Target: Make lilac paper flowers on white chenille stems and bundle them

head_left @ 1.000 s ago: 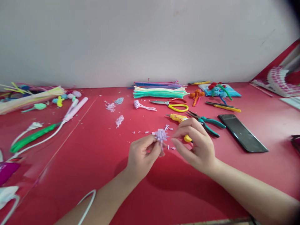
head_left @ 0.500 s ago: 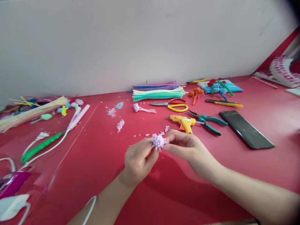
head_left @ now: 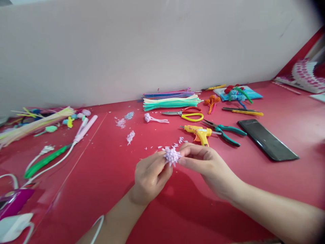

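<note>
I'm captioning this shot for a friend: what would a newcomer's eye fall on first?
Probably the spiky pale-purple flower-like piece between the two bare hands, low in the middle. Next, the yellow plastic glue gun just beyond them, then the black rectangular phone at right on the red table.

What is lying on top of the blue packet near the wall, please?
On the blue packet lie red fuzzy pieces, light-blue fuzzy pieces and a green stem. They cover part of its surface, and whatever is under the packet cannot be seen.

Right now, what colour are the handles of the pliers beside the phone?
Teal: the pliers' handles show best in the head view.
</note>
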`<action>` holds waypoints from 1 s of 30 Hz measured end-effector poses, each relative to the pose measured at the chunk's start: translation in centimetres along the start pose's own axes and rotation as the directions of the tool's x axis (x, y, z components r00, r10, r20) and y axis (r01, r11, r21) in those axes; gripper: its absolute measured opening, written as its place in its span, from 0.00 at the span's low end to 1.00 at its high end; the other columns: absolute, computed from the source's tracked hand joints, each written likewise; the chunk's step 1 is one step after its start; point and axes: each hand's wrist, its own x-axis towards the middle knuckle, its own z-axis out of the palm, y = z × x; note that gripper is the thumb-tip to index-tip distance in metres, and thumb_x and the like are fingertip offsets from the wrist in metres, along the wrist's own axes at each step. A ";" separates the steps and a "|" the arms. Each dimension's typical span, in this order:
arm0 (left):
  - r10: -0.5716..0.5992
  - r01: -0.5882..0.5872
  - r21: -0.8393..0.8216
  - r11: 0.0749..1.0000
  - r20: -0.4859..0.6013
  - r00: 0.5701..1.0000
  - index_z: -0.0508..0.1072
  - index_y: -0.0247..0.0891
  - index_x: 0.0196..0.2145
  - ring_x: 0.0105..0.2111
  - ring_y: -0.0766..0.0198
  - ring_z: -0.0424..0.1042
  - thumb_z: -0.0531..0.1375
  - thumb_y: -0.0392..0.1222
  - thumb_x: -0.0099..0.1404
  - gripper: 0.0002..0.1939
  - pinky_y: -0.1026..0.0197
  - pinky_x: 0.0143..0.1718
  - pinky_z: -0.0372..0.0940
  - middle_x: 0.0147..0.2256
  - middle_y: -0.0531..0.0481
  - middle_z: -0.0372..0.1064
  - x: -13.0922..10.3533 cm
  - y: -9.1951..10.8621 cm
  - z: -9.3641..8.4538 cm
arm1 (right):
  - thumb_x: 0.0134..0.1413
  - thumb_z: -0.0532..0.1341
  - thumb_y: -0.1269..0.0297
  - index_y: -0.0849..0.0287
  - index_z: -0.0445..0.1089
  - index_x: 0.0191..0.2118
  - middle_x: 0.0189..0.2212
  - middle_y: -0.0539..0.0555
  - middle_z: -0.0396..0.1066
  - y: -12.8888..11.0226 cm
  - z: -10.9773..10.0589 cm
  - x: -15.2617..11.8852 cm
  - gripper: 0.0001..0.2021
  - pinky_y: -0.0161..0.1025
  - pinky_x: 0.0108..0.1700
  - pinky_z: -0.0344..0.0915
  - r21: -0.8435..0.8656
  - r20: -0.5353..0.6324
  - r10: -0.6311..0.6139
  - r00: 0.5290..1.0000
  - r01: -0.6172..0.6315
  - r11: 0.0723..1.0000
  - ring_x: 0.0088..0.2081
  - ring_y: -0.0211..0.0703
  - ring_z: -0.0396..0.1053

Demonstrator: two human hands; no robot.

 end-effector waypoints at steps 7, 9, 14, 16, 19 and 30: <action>0.006 -0.006 -0.011 1.000 0.012 1.000 0.69 0.36 0.35 0.27 0.67 0.71 0.57 0.26 0.60 0.08 0.66 0.32 0.66 0.27 0.49 0.73 -0.1 0.0 0.0 | 0.48 0.66 0.66 0.59 0.71 0.27 0.29 0.47 0.67 0.2 -0.2 0.1 0.04 0.34 0.41 0.59 -0.003 0.002 0.012 1.000 -0.012 1.000 0.34 0.34 0.63; 0.002 -0.002 -0.012 1.000 0.014 1.000 0.69 0.35 0.34 0.26 0.67 0.71 0.57 0.26 0.60 0.08 0.66 0.32 0.66 0.27 0.49 0.73 0.0 0.0 0.0 | 0.48 0.66 0.66 0.59 0.71 0.27 0.29 0.48 0.67 0.2 -0.2 0.1 0.04 0.34 0.41 0.59 -0.005 0.003 0.011 1.000 -0.011 1.000 0.34 0.34 0.63; 0.005 -0.005 -0.002 1.000 -0.011 1.000 0.69 0.36 0.34 0.26 0.67 0.71 0.56 0.26 0.60 0.07 0.66 0.32 0.66 0.26 0.49 0.73 0.1 0.2 0.1 | 0.48 0.66 0.66 0.59 0.71 0.26 0.29 0.48 0.67 0.2 -0.2 0.1 0.05 0.35 0.40 0.59 -0.012 -0.009 0.018 1.000 -0.018 1.000 0.33 0.35 0.63; -0.002 0.002 -0.005 1.000 -0.004 1.000 0.69 0.36 0.34 0.26 0.67 0.70 0.56 0.27 0.61 0.07 0.66 0.31 0.66 0.26 0.49 0.72 0.2 0.2 0.1 | 0.47 0.66 0.66 0.59 0.71 0.27 0.29 0.48 0.67 0.1 -0.2 0.1 0.05 0.35 0.41 0.59 -0.009 -0.008 0.019 1.000 -0.019 1.000 0.33 0.35 0.63; -0.019 0.019 0.002 1.000 0.019 1.000 0.69 0.36 0.31 0.24 0.66 0.70 0.56 0.27 0.60 0.07 0.65 0.29 0.65 0.25 0.49 0.72 0.3 0.3 0.0 | 0.47 0.66 0.65 0.58 0.71 0.26 0.29 0.48 0.67 0.0 -0.2 0.1 0.05 0.35 0.41 0.59 -0.006 -0.008 0.021 1.000 -0.021 1.000 0.34 0.36 0.63; -0.034 0.035 -0.019 0.999 0.043 0.999 0.68 0.36 0.29 0.22 0.67 0.66 0.55 0.27 0.61 0.07 0.66 0.27 0.63 0.22 0.51 0.68 0.1 0.2 0.2 | 0.46 0.67 0.64 0.58 0.71 0.25 0.27 0.48 0.66 0.1 -0.2 0.3 0.06 0.36 0.40 0.59 -0.002 -0.018 0.022 1.000 -0.022 1.000 0.32 0.36 0.62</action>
